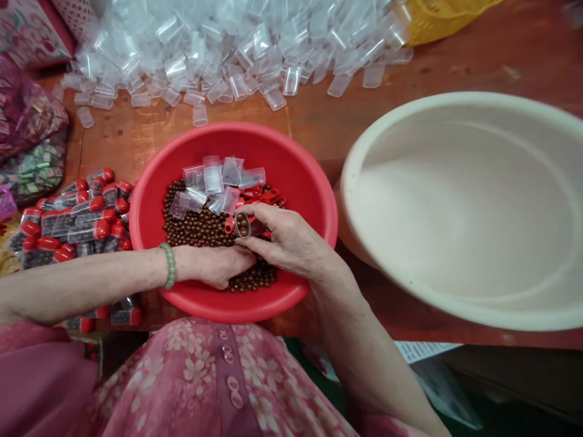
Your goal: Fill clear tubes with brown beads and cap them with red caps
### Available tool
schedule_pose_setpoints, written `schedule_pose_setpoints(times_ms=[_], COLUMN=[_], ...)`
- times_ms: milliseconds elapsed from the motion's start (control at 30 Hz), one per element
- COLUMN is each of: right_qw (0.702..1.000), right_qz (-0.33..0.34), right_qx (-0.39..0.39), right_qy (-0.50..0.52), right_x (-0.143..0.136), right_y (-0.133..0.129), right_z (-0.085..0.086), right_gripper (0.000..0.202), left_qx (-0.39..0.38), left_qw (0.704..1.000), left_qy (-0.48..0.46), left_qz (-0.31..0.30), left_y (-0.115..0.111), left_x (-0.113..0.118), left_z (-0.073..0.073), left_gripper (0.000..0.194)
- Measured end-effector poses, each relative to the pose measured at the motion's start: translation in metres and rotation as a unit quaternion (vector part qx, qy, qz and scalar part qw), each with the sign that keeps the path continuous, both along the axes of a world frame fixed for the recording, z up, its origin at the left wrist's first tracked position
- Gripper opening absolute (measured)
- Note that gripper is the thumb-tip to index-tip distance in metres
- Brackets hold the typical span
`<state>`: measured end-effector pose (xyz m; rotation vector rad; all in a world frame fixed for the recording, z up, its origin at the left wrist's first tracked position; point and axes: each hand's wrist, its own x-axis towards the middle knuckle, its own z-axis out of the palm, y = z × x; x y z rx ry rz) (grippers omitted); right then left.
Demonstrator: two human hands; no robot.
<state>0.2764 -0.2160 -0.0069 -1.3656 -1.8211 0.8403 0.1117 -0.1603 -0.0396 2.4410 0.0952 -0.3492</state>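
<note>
My right hand is closed around a small clear plastic tube, whose open mouth points toward me with brown beads inside. Just below and left of it, my left hand wears a green bead bracelet and reaches into loose brown beads. Its fingers are bunched together, their tips partly hidden among the beads. Both hands work inside a red basin. Several empty clear tubes lie on the beads toward the back, with red plastic caps beside them, partly behind my right hand.
Filled tubes with red caps are piled left of the basin. A large cream tub stands at right. Across the back of the wooden table spreads a heap of clear tubes, near a yellow basket. Bags sit at far left.
</note>
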Motion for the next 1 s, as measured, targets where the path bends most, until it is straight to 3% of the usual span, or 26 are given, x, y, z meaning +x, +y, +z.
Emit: schedule_pose_setpoints(times_ms=[100,233,367,500,600,667,800,867,1000], right_qw=[1.0,0.998,0.996,0.995,0.983,0.97,0.946,0.929,0.916], right_qz=[-0.005,-0.026,-0.044,-0.009,0.052,0.104,0.197,0.225,0.226], right_qx=[-0.015,-0.044,-0.059,-0.103,-0.153,-0.173,-0.154,-0.146,-0.136], right_qy=[0.008,0.037,0.045,-0.002,-0.082,-0.137,-0.208,-0.255,-0.3], right_x=[0.0,0.001,0.001,-0.001,-0.01,-0.019,-0.041,-0.05,-0.064], right_y=[0.0,0.001,0.0,-0.001,0.001,0.003,0.003,0.004,0.011], right_z=[0.0,-0.003,-0.006,0.001,0.005,0.005,-0.006,-0.012,-0.015], right_gripper=[0.025,0.027,0.041,0.032,0.024,0.027,0.055,0.065,0.075], left_qx=[-0.127,-0.3,-0.372,-0.441,-0.489,-0.534,-0.624,-0.637,-0.636], left_qw=[0.991,0.949,0.922,0.884,0.845,0.798,0.686,0.656,0.629], left_qy=[0.038,0.084,0.055,0.024,-0.01,-0.036,-0.094,-0.121,-0.156], left_qz=[0.021,0.042,0.095,0.154,0.217,0.278,0.362,0.386,0.419], left_y=[0.01,0.022,0.033,0.042,0.042,0.038,0.029,0.026,0.023], left_x=[0.0,-0.007,-0.021,-0.043,-0.064,-0.077,-0.093,-0.096,-0.096], left_z=[0.006,0.014,0.032,0.06,0.071,0.07,0.059,0.055,0.053], left_gripper=[0.055,0.052,0.049,0.044,0.048,0.053,0.054,0.052,0.05])
